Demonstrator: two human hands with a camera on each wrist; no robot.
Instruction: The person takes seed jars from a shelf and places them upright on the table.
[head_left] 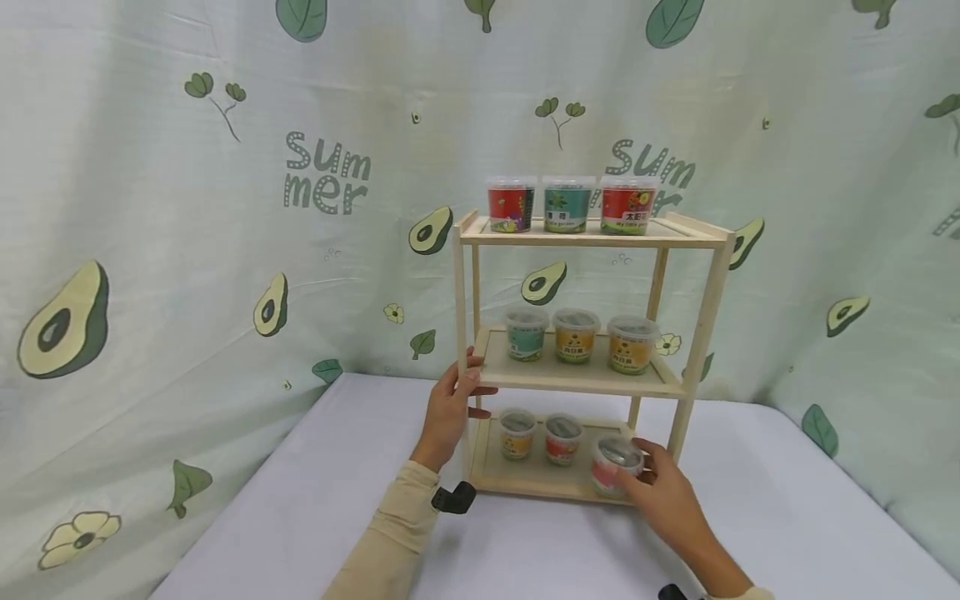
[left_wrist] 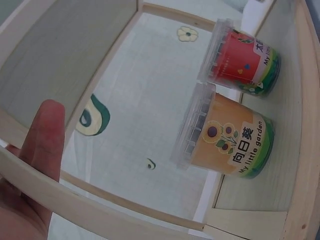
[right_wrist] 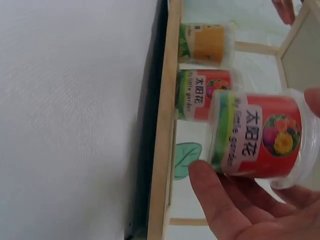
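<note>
My right hand (head_left: 663, 492) grips a clear plastic tub with a red flower label (right_wrist: 267, 135), at the right front of the bottom shelf (head_left: 517, 482). In the right wrist view the thumb and fingers curl round it. My left hand (head_left: 450, 408) holds the left front post of the wooden rack (head_left: 462, 317), near the middle shelf. An orange-label tub (head_left: 517, 433) and a red-label tub (head_left: 562, 439) stand upright on the bottom shelf, left of the gripped one. Whether the gripped tub touches the shelf, I cannot tell.
The middle shelf bears a teal tub (head_left: 526, 335) and two orange tubs, one at the right (head_left: 632, 344). On top stand two red tubs and a teal tub (head_left: 567, 205). A white-covered table (head_left: 360, 467) carries the rack; a printed curtain (head_left: 187, 275) hangs behind.
</note>
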